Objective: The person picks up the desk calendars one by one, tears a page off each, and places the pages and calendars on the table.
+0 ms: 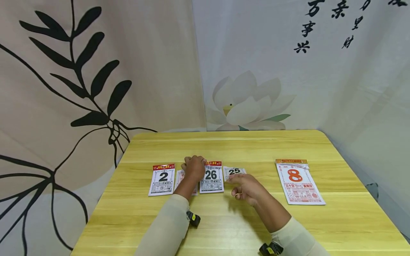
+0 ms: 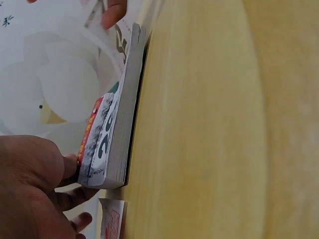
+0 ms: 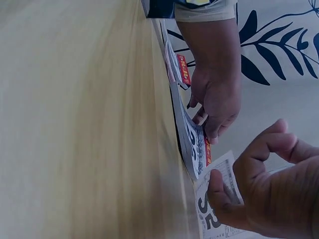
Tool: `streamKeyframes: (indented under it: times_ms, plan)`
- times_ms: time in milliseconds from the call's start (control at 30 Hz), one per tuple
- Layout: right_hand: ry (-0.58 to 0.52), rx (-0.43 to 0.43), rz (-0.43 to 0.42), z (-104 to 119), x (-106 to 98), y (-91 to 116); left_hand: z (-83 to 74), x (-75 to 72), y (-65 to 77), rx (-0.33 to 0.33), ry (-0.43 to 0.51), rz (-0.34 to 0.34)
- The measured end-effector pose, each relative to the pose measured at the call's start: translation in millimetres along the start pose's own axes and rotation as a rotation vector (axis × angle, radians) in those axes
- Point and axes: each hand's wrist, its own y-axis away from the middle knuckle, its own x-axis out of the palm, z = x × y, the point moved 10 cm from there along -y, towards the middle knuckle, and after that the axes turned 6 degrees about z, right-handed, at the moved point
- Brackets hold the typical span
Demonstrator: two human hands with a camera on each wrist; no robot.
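In the head view my left hand [image 1: 194, 168] is at the top left corner of a small tear-off calendar [image 1: 211, 179] showing 26. The left wrist view has its thumb and fingers pinching the edge of that thick calendar block [image 2: 119, 144]. My right hand [image 1: 248, 188] is just to the right, pinching a loose calendar sheet [image 1: 233, 171] printed 25. The thumb lies across the sheet [image 3: 209, 219] in the right wrist view, and part of the sheet is hidden behind the hand.
Left of the hands lies another tear-off calendar [image 1: 162, 180] showing 2. A pinkish sheet [image 1: 179, 176] sits beside it, partly covered by my left arm. A larger calendar [image 1: 299, 183] with a red 8 lies on the right of the wooden table [image 1: 224, 145]. Printed curtains hang behind.
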Motion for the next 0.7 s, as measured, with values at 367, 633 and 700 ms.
streamKeyframes:
  times_ms: [367,633,700]
  plan:
    - [-0.071,0.039,0.125,-9,8,2,1.3,10.3,-5.0,-0.044,-0.100,0.082]
    - [-0.165,0.087,0.119,-14,4,4,1.3,9.9,-4.9,-0.053,-0.106,0.133]
    - [-0.177,0.090,0.120,-15,3,4,0.2,9.5,-3.9,-0.055,-0.104,0.142]
